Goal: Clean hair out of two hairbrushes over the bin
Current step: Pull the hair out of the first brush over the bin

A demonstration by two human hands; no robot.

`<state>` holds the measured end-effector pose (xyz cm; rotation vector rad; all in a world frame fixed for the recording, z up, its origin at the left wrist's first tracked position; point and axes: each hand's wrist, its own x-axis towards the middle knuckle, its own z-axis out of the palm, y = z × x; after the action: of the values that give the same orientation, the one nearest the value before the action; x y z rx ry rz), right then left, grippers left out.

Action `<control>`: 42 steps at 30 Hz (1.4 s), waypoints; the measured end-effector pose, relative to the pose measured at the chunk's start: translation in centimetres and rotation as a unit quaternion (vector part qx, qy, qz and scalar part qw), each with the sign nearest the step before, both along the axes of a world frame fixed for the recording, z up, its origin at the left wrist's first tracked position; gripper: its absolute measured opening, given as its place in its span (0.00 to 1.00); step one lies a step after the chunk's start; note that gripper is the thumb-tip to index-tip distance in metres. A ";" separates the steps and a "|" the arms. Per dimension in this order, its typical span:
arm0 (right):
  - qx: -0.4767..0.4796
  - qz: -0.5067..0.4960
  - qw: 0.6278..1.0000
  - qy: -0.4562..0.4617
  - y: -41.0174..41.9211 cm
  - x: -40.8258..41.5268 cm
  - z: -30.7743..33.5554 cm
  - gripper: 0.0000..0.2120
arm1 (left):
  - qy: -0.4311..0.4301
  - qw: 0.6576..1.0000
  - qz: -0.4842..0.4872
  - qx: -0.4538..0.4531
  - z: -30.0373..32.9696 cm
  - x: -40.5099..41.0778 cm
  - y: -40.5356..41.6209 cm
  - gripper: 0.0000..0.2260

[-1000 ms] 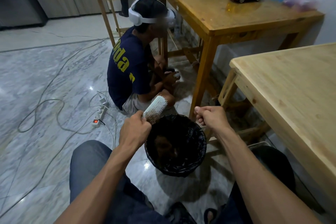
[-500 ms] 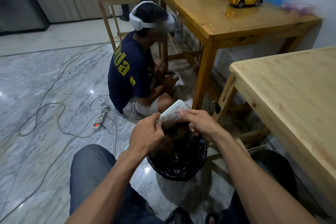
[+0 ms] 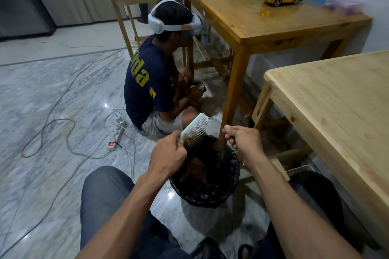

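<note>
My left hand (image 3: pixel 168 157) grips the handle of a pale hairbrush (image 3: pixel 195 128), bristles facing right, held tilted over the far rim of the black-lined bin (image 3: pixel 233 176). A brown clump of hair (image 3: pixel 197 168) lies inside the bin. My right hand (image 3: pixel 242 137) hovers above the bin's right rim, apart from the brush, thumb and fingers pinched together; thin dark strands seem to trail from the pinch down toward the bin. Only one hairbrush is in sight.
A person with a white headset (image 3: pixel 160 82) sits on the marble floor just beyond the bin. A power strip (image 3: pixel 115 134) and cables lie to the left. A wooden table leg (image 3: pixel 233 90) stands behind the bin; a light wooden table (image 3: pixel 336 107) is at right.
My right hand was on the bristles half a second ago; it has pulled away to the right, pinched. The brush has stayed over the bin in my left hand.
</note>
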<state>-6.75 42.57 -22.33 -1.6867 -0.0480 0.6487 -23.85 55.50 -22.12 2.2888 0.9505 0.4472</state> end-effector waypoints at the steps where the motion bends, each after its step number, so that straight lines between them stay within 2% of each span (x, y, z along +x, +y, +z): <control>1: 0.036 -0.034 0.999 0.019 -0.1 0.1 0.2 0.07 | 0.002 1.000 -0.003 0.000 0.1 0.0 0.0 0.08; 5: 0.209 -0.180 0.954 0.116 -0.8 1.5 1.4 0.07 | 0.033 0.999 0.016 -0.021 -0.1 -0.8 1.1 0.09; 7: 0.193 -0.181 0.957 0.119 -1.1 1.8 1.6 0.06 | 0.039 0.997 0.026 -0.053 -0.4 -1.4 1.6 0.10; 8: 0.150 -0.146 0.972 0.106 -1.0 1.7 1.5 0.06 | 0.044 0.997 0.024 -0.058 -0.4 -1.5 1.6 0.10; 10: 0.031 -0.008 0.998 0.052 -0.6 1.1 0.8 0.11 | 0.049 0.997 0.012 -0.065 0.0 -1.5 1.3 0.10; 12: -0.054 0.149 0.987 -0.007 -0.2 0.0 -0.2 0.22 | 0.040 0.996 -0.007 -0.078 0.5 -0.9 0.7 0.09; 14: -0.033 0.253 0.967 0.013 0.2 -0.9 -0.9 0.28 | 0.033 0.996 -0.030 -0.080 1.0 -0.2 0.1 0.10; 17: 0.033 0.318 0.945 0.068 0.7 -1.8 -1.6 0.20 | 0.031 0.994 -0.055 -0.090 1.5 0.2 -0.2 0.16; 20: 0.041 0.265 0.963 0.008 0.7 -1.8 -1.9 0.08 | 0.046 0.989 -0.083 -0.112 1.8 -0.1 0.3 0.23; 24: -0.001 0.168 0.985 -0.048 0.4 -1.2 -1.5 0.08 | 0.001 0.980 -0.045 -0.194 1.6 -0.5 0.8 0.27; 29: -0.031 0.122 0.991 -0.047 0.8 -1.8 -1.4 0.12 | 0.010 0.972 -0.001 -0.234 1.7 0.2 -0.1 0.16; 32: 0.027 0.070 0.997 -0.017 1.2 -2.0 -1.0 0.11 | 0.027 0.985 0.029 -0.165 1.1 0.4 0.4 0.12; 35: 0.084 -0.032 0.996 0.025 0.3 -0.1 -0.6 0.10 | 0.022 0.980 0.098 -0.173 0.7 -1.0 2.4 0.12; 36: 0.064 -0.027 0.997 0.019 -0.1 0.5 -0.6 0.10 | 0.025 0.975 0.111 -0.190 0.6 -1.5 2.9 0.12; 38: -0.007 0.055 0.998 -0.006 -0.6 0.9 -0.8 0.09 | 0.032 0.968 0.110 -0.222 0.1 -2.3 3.4 0.12; 40: -0.091 0.169 0.981 -0.031 -0.3 0.2 -1.0 0.08 | 0.034 0.971 0.084 -0.221 -0.1 -2.3 2.9 0.11; 42: -0.171 0.249 0.952 -0.039 0.4 -0.6 -1.4 0.14 | 0.032 0.979 0.043 -0.197 -0.2 -1.8 2.0 0.10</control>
<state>-7.40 42.97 -23.74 -2.0557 -0.4539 1.0092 -25.63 57.51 -22.29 1.9187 1.0668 0.1991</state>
